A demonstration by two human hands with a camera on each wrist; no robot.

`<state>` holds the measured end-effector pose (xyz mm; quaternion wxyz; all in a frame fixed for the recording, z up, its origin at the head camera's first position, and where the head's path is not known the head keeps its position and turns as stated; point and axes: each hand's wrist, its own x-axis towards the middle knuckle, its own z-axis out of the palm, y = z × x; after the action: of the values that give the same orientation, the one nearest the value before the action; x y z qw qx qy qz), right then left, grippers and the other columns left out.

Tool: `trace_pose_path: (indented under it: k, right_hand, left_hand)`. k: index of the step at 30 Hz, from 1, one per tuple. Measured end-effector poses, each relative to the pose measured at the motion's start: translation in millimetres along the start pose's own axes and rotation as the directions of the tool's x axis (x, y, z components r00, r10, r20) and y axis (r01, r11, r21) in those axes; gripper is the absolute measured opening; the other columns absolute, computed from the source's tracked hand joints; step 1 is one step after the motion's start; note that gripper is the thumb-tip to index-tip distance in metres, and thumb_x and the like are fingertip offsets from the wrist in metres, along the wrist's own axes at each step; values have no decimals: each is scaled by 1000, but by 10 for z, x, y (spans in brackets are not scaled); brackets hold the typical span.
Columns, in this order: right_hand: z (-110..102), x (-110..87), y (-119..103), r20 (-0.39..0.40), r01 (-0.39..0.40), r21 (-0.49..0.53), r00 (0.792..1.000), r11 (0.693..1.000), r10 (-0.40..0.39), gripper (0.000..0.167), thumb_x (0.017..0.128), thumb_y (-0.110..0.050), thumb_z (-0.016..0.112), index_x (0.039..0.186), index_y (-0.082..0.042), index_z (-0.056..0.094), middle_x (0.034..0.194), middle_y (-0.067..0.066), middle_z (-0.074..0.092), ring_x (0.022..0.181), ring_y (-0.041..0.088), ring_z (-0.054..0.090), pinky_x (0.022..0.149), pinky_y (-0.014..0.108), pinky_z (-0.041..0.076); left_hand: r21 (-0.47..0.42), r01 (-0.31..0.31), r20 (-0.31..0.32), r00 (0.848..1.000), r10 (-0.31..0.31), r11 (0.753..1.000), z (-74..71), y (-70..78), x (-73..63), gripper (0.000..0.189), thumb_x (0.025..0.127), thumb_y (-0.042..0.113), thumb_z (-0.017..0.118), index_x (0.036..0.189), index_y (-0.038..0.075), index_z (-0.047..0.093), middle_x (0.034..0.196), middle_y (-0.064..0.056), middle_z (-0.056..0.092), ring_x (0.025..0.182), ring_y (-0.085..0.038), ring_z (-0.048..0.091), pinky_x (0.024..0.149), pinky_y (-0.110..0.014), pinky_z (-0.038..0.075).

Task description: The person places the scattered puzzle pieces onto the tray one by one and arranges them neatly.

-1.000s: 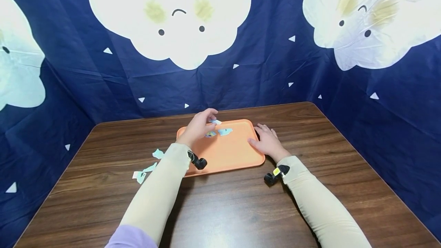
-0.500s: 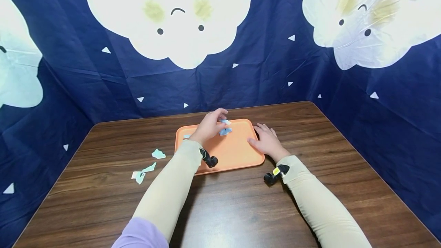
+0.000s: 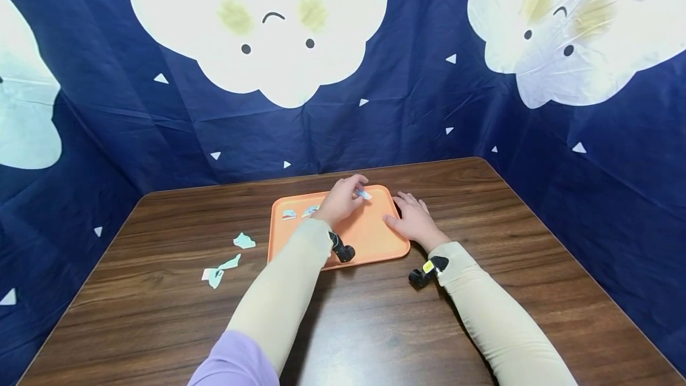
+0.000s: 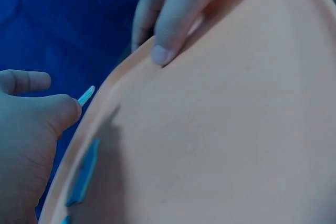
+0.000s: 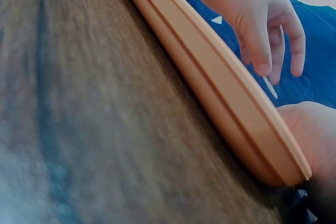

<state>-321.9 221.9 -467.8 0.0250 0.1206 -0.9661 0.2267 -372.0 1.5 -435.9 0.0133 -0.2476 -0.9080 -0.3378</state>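
My left hand (image 3: 342,201) is over the back of the orange tray (image 3: 372,237). Between thumb and fingers it pinches a thin, light-blue printed piece with irregular edges (image 3: 364,194), which the left wrist view shows nearly edge-on. My right hand (image 3: 417,223) grips the tray's right edge; in the left wrist view its thumb (image 4: 163,53) presses inside the rim and the fingers go over the outside. Two more printed pieces lie in the tray's left part, one with red marks (image 3: 289,215) and one beside my left wrist (image 3: 309,211). Beneath my left hand lies a blue piece (image 4: 84,174).
Left of the tray, several pale-green pieces lie on the brown wooden table (image 3: 343,326): one by itself (image 3: 244,240), others bunched nearer the front (image 3: 216,277). A dark-blue curtain with white clouds (image 3: 418,112) stands behind the table.
My left hand has moved right across the tray, carrying the pinched piece. Pieces at the tray's left have come into view, and another is now hidden behind the hand. My right hand stays put.
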Motion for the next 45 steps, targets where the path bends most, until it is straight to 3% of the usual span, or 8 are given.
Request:
trace_pose_path:
  k: [9, 21, 33, 38, 45]
  right_hand:
    - [10, -6, 10, 10, -7, -11, 1000, 1000, 7, 71, 96, -46, 58, 148, 2, 46, 157, 24, 37, 149, 44, 24, 118, 63, 14]
    - [-10, -1, -13, 3, -9, -7, 1000, 1000, 9, 70, 97, -45, 58, 148, 2, 46, 158, 23, 36, 149, 44, 24, 118, 63, 14]
    - [-17, -7, -17, 12, -18, 2, 1000, 1000, 18, 71, 97, -46, 58, 149, 0, 45, 159, 22, 35, 150, 43, 23, 119, 62, 13]
    - [-15, -9, -12, 5, -11, 4, 1000, 1000, 11, 71, 97, -46, 58, 149, 1, 46, 158, 23, 36, 149, 43, 24, 119, 62, 13]
    - [-5, -2, -3, 10, -12, -9, 1000, 1000, 13, 71, 97, -46, 57, 149, 1, 46, 158, 23, 36, 150, 43, 23, 119, 62, 13]
  left_hand:
    - [107, 4, 7, 1000, -4, 994, 176, 44, 14, 42, 97, 9, 67, 137, 11, 54, 115, -3, 66, 109, -23, 56, 99, -37, 47]
    - [131, -4, 53, 999, -3, 991, 247, 88, 54, 40, 101, 14, 62, 139, 13, 51, 118, 0, 67, 114, -22, 58, 100, -36, 47]
    - [151, 58, 61, 996, -67, 987, 254, 96, 73, 43, 100, 13, 64, 141, 14, 49, 118, 1, 67, 115, -20, 60, 102, -36, 47]
    - [155, 29, 77, 996, -41, 987, 233, 69, 66, 50, 99, 14, 65, 146, 15, 47, 122, 2, 67, 119, -19, 60, 103, -37, 46]
    - [167, -7, 50, 999, -1, 986, 65, 17, -27, 63, 99, 23, 66, 155, 14, 38, 133, -2, 62, 127, -27, 54, 116, -49, 29]
